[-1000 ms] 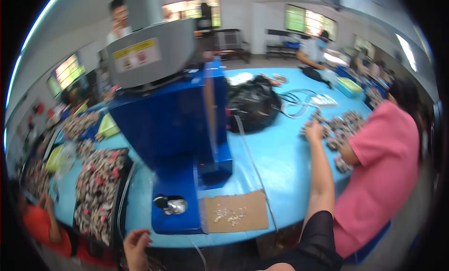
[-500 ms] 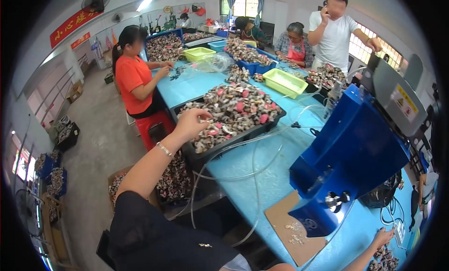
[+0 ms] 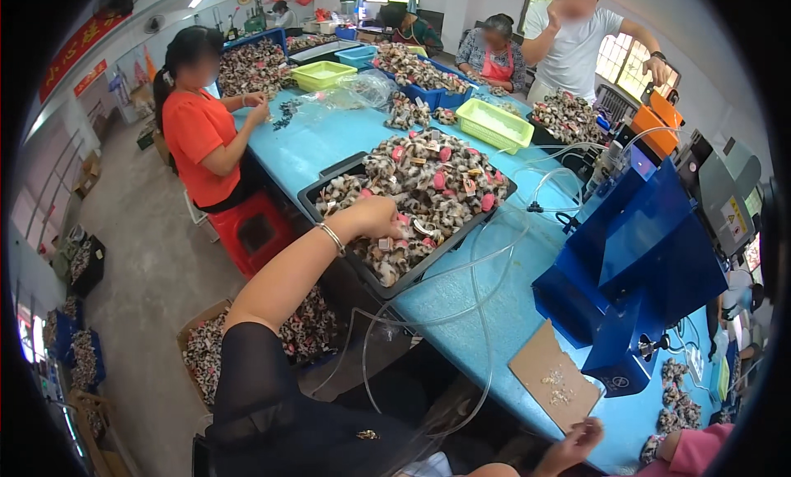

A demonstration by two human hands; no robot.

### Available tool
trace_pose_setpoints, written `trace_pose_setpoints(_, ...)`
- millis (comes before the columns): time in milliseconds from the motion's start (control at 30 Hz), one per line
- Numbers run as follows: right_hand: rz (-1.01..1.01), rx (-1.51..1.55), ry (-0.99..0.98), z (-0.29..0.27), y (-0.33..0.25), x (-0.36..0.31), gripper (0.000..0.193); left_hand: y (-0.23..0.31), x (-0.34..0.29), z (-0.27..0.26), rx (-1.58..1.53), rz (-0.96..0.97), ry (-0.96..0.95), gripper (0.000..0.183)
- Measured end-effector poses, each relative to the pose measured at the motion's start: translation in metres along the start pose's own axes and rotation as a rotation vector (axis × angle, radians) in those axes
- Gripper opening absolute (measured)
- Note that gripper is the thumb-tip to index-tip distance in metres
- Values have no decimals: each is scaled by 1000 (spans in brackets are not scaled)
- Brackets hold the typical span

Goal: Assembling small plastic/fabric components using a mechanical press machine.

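My left hand [image 3: 375,217] reaches into a heap of small furry pieces [image 3: 428,168], mottled brown, black and white with pink parts and small tags. Its fingers are curled down among the pieces, so what they grip is hidden. The heap fills a black tray [image 3: 342,271] on the blue table. At the lower edge my right hand [image 3: 577,446] hovers by the corner of a brown cardboard sheet [image 3: 535,362], fingers loosely bent and apart, nothing visible in them. Small pale bits [image 3: 558,386] lie on the cardboard, in front of a blue machine [image 3: 643,254].
Clear tubes [image 3: 486,337] loop over the table edge. A yellow-green basket [image 3: 494,127] stands beyond the tray. More furry pieces [image 3: 680,395] lie at right, near another person's pink sleeve [image 3: 700,451]. A person in orange [image 3: 198,131] sits on a red stool [image 3: 251,238].
My left hand has gone from above the tray's near side down into the heap. My right hand has moved left, from the pieces at right to the cardboard. The pink sleeve has come into view.
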State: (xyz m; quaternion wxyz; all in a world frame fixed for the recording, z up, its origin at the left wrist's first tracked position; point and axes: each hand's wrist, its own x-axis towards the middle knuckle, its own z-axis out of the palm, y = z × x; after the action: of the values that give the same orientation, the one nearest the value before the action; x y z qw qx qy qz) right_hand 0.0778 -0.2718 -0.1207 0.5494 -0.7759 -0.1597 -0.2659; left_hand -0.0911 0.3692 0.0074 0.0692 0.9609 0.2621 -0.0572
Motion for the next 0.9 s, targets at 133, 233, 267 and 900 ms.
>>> trace_pose_setpoints(133,-158,20,-314,65,-122,-63,12,-29,-14,4,-469,31,-64,30)
trace_pose_setpoints(233,-158,134,-504,93,-160,-69,16,-10,-30,-10,-994,-6,592,18)
trace_pose_setpoints(267,-162,167,-530,102,-172,-66,17,10,-44,-23,-1122,32,637,17)
trace_pose_setpoints(900,-60,202,-728,78,-186,-47,14,259,-164,45,-1055,801,-201,81)
